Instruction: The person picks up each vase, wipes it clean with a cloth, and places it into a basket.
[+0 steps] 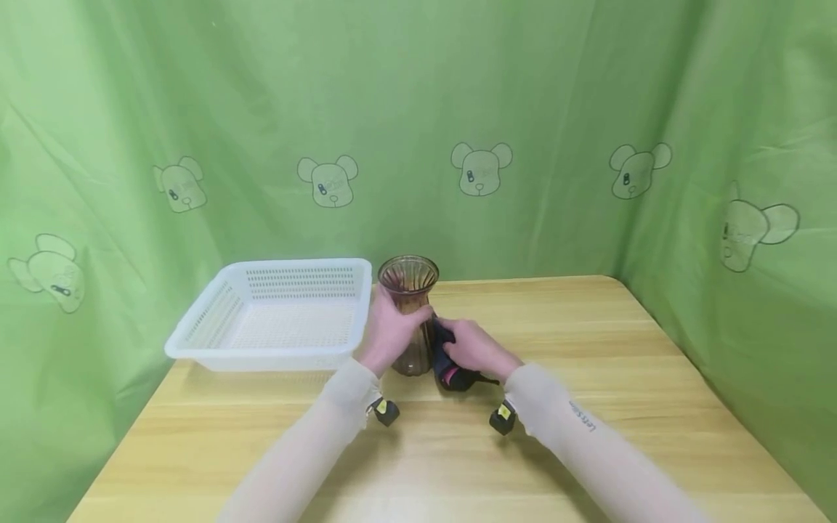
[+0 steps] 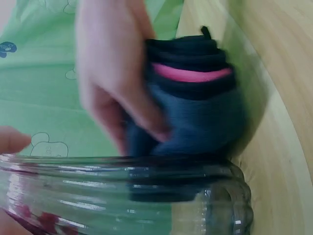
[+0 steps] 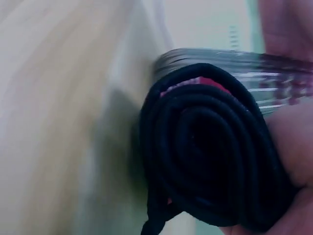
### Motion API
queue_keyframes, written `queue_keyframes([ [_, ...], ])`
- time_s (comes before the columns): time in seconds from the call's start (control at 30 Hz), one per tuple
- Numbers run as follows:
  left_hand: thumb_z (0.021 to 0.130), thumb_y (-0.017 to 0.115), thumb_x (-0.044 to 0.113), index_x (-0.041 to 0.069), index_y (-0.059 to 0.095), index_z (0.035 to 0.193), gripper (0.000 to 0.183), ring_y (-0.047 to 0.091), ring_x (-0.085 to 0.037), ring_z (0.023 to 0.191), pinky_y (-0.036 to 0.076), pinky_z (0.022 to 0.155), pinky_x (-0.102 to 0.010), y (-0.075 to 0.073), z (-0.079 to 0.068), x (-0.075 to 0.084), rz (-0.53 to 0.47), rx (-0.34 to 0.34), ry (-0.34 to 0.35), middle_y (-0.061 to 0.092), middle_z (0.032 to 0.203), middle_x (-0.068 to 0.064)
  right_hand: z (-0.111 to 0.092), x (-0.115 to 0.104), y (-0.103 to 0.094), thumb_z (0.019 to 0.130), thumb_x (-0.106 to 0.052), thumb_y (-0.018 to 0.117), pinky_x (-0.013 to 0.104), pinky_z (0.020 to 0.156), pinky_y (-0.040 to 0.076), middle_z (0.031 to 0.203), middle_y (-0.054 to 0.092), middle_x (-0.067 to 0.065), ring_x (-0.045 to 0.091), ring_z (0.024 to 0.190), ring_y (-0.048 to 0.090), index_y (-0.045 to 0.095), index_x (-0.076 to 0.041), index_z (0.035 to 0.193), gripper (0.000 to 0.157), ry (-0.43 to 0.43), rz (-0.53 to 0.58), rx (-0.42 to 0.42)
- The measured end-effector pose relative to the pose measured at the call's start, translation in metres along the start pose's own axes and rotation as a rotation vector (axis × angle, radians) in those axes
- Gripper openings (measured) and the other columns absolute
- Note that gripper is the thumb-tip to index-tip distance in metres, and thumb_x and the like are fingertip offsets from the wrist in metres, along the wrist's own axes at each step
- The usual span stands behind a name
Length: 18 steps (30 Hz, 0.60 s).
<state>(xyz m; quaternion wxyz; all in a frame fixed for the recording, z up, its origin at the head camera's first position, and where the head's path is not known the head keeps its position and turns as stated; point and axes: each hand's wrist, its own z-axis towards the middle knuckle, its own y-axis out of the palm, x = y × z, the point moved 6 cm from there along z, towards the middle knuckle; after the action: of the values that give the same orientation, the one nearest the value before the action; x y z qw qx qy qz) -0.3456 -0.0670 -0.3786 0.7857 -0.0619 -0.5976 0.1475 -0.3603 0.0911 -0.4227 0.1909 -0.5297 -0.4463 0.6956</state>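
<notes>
A tall ribbed brown glass vase (image 1: 413, 356) stands upright near the middle of the table. My left hand (image 1: 391, 328) grips it below the flared rim, thumb across the front. Close against the vase's right side is a dark blue rolled-up cloth bundle (image 1: 442, 362), pinched from above by my right hand (image 1: 476, 346). The left wrist view shows the roll (image 2: 195, 117) with a pink band near its end, beside the glass (image 2: 112, 196). Seen end-on in the right wrist view, the roll (image 3: 205, 147) has several coiled layers and a thin dark cord hanging off.
A white perforated plastic basket (image 1: 261, 361) sits at the left back of the wooden table (image 1: 445, 472), its right end close to my left hand. Green curtains (image 1: 405, 87) with mouse-like faces hang behind and along both sides.
</notes>
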Motion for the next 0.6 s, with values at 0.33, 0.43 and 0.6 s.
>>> queue_keyframes([
  [0.33, 0.076, 0.085, 0.039, 0.009, 0.039, 0.143, 0.086, 0.052, -0.026, 0.128, 0.039, 0.117, -0.043, -0.003, -0.003, -0.009, 0.076, 0.064, -0.014, 0.049, 0.135, -0.009, -0.003, -0.009, -0.02, 0.095, -0.006, 0.06, 0.03, 0.067, 0.058, 0.132, 0.061, 0.029, 0.018, 0.074, 0.066, 0.048, -0.012, 0.15, 0.057, 0.01, 0.111, -0.001],
  [0.43, 0.077, 0.085, 0.037, 0.009, 0.04, 0.144, 0.086, 0.052, -0.026, 0.13, 0.039, 0.117, -0.042, -0.003, -0.001, -0.006, 0.105, 0.073, 0.019, 0.052, 0.138, -0.011, -0.002, -0.023, -0.043, 0.096, -0.009, 0.059, 0.031, 0.068, 0.058, 0.136, 0.059, 0.028, 0.02, 0.076, 0.067, 0.046, -0.013, 0.152, 0.057, -0.018, 0.131, 0.045],
  [0.6, 0.077, 0.085, 0.038, 0.012, 0.042, 0.144, 0.083, 0.054, -0.024, 0.13, 0.042, 0.114, -0.043, -0.005, -0.001, -0.002, 0.129, 0.074, 0.029, 0.057, 0.138, -0.008, 0.001, -0.04, -0.071, 0.096, -0.013, 0.059, 0.033, 0.068, 0.056, 0.132, 0.062, 0.026, 0.025, 0.082, 0.065, 0.047, -0.012, 0.151, 0.056, -0.042, 0.096, 0.156],
])
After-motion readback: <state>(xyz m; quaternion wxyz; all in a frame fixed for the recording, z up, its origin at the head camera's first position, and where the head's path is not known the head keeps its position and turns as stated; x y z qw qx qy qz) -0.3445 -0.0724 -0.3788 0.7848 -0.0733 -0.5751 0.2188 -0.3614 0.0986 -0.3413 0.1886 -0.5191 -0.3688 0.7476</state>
